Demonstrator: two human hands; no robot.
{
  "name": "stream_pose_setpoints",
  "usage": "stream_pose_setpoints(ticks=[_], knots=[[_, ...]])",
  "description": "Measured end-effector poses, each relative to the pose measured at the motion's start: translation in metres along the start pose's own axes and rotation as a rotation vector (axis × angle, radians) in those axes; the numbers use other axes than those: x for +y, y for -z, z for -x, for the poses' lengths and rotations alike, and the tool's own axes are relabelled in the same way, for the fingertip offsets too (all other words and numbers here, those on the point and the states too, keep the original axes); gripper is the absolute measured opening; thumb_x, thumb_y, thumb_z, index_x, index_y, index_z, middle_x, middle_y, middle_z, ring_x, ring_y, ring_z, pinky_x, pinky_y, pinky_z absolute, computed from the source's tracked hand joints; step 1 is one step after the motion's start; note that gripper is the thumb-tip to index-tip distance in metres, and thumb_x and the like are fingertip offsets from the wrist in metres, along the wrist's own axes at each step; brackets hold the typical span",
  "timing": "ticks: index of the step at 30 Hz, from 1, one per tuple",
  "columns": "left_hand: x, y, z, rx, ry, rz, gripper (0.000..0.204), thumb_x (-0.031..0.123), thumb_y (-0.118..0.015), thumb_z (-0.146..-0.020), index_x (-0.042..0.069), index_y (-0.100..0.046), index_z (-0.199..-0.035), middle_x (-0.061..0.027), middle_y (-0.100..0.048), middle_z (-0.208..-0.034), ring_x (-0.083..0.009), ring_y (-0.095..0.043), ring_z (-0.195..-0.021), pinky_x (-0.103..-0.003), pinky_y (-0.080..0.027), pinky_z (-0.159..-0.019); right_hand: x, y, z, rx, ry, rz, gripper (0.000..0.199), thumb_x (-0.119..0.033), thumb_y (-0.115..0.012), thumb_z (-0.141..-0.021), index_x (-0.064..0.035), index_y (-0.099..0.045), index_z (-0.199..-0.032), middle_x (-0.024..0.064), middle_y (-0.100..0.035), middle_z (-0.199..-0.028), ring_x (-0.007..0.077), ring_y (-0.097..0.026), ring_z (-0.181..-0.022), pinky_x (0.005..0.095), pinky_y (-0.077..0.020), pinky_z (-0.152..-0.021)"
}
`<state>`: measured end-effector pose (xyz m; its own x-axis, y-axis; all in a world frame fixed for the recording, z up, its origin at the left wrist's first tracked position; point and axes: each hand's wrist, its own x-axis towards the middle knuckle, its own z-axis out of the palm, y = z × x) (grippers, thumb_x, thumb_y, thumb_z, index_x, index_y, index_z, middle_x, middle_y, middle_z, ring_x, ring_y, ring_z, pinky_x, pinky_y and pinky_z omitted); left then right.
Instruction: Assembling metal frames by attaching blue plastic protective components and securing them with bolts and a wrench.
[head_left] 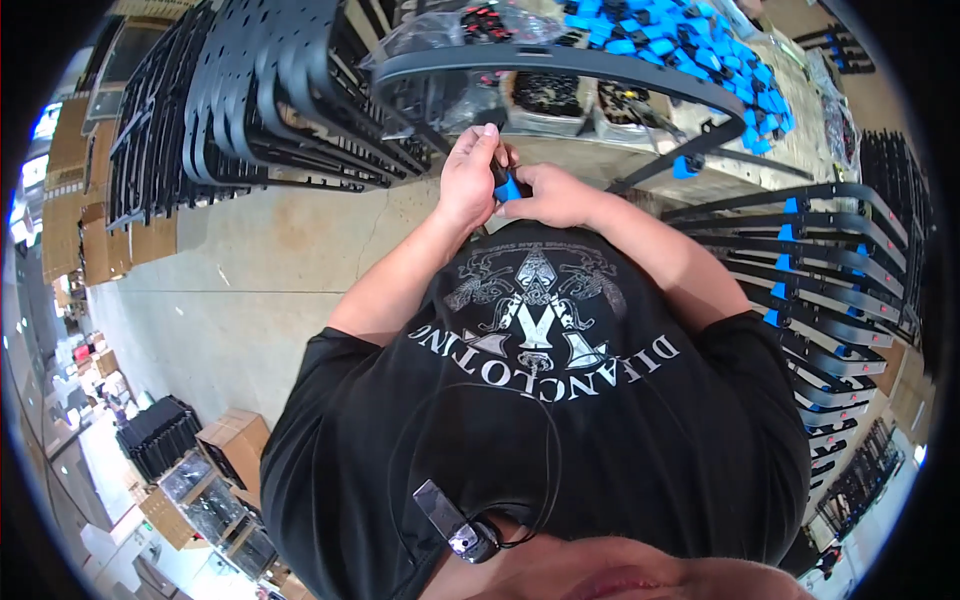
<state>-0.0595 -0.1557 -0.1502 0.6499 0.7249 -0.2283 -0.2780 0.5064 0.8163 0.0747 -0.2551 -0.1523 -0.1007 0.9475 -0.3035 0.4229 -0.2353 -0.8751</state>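
Note:
Close in front of my body, both hands are together. My left hand (467,182) is closed, thumb up, around the black end of a bar that appears to belong to a bent black metal frame (560,60). In my right hand (556,196) a small blue plastic piece (508,188) is pinched, touching that black end. How far the two overlap is hidden by my fingers. The frame arches over the front of the workbench. Another blue piece (687,166) shows near its right leg.
A heap of blue plastic pieces (690,45) covers the bench's far right. Bins of small black parts (548,95) stand beside plastic bags. Dark bent frames (270,90) hang in a row at left; more frames with blue pieces (830,260) are stacked at right. Cardboard boxes (235,445) stand lower left.

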Motion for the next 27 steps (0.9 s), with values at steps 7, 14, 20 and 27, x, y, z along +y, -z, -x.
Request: stream_pose_setpoints(ticks=[7,14,20,27], knots=[[0.040,0.123,0.010,0.043,-0.040,-0.213,0.019,0.023,-0.062,-0.102,0.005,-0.063,-0.096,-0.0039,-0.067,-0.086,-0.0134,-0.061,-0.082,-0.029,-0.049,-0.079,-0.033,-0.073,-0.080,-0.055,-0.097,-0.018,0.055,-0.051,-0.073,-0.084,0.0017,-0.068,-0.099,0.0142,-0.069,-0.087,0.0223,-0.065,-0.081,0.0371,-0.0505,-0.076],[0.061,0.210,-0.024,0.274,0.138,-0.213,0.009,0.011,-0.072,-0.093,0.004,-0.067,-0.091,-0.0016,-0.065,-0.076,-0.0107,-0.059,-0.065,-0.026,-0.049,-0.061,-0.032,-0.083,-0.134,0.068,-0.409,-0.425,0.050,-0.038,-0.067,-0.086,0.0004,-0.063,-0.117,0.0051,-0.064,-0.095,0.0140,-0.056,-0.077,0.0313,-0.0455,-0.066],[0.056,0.217,-0.054,0.214,0.229,-0.083,0.017,0.015,-0.065,-0.099,0.001,-0.065,-0.108,-0.0063,-0.068,-0.090,-0.0155,-0.063,-0.076,-0.030,-0.054,-0.071,-0.017,-0.098,-0.176,0.158,-0.426,-0.520,0.057,-0.038,-0.068,-0.085,0.0022,-0.062,-0.126,0.0101,-0.066,-0.105,0.0164,-0.060,-0.090,0.0324,-0.0485,-0.077],[0.061,0.214,-0.066,0.063,0.297,-0.139,0.015,0.016,-0.062,-0.101,0.002,-0.065,-0.097,-0.0045,-0.066,-0.086,-0.0132,-0.060,-0.073,-0.029,-0.052,-0.067,-0.001,-0.108,-0.189,0.317,-0.259,-0.673,0.051,-0.028,-0.071,-0.085,-0.0006,-0.061,-0.127,0.0125,-0.068,-0.114,0.0181,-0.062,-0.102,0.0328,-0.0485,-0.090]])
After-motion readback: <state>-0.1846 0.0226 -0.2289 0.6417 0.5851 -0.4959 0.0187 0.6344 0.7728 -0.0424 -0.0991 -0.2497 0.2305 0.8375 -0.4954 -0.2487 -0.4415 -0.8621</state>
